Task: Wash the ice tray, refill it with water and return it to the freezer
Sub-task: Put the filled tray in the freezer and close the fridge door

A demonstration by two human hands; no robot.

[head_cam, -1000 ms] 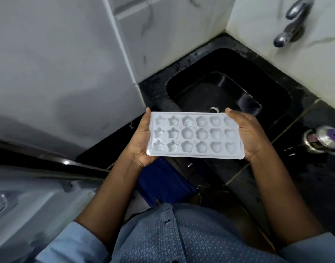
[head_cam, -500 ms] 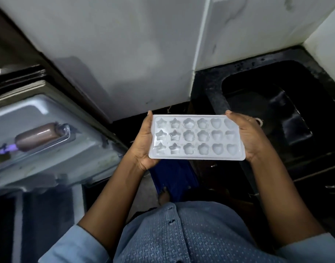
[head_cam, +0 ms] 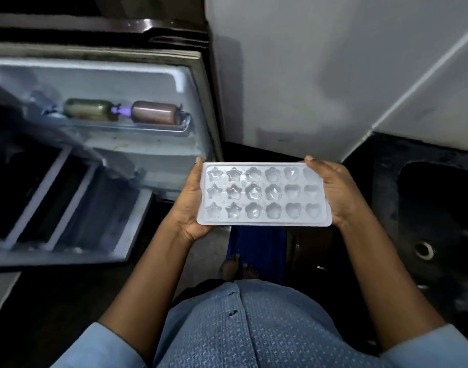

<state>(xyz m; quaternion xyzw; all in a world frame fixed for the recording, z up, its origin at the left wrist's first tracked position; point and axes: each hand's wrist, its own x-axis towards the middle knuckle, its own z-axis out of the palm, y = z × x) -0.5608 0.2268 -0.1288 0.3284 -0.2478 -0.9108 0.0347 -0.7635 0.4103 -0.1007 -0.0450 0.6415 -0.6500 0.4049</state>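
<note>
Held level in mid-air before body: ice tray, between open fridge and sink. Left hand grips left short end, right hand grips right end, thumbs on rim. Thin plastic: likely light, bendy, slippery when wet; water would slop if tilted. Best hold: both ends.

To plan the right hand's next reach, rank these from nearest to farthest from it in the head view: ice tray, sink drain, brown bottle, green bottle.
1. ice tray: held by the right hand, at centre.
2. sink drain: lower right, in the dark sink.
3. brown bottle: far left, on the door shelf.
4. green bottle: farther left, same shelf.
</note>
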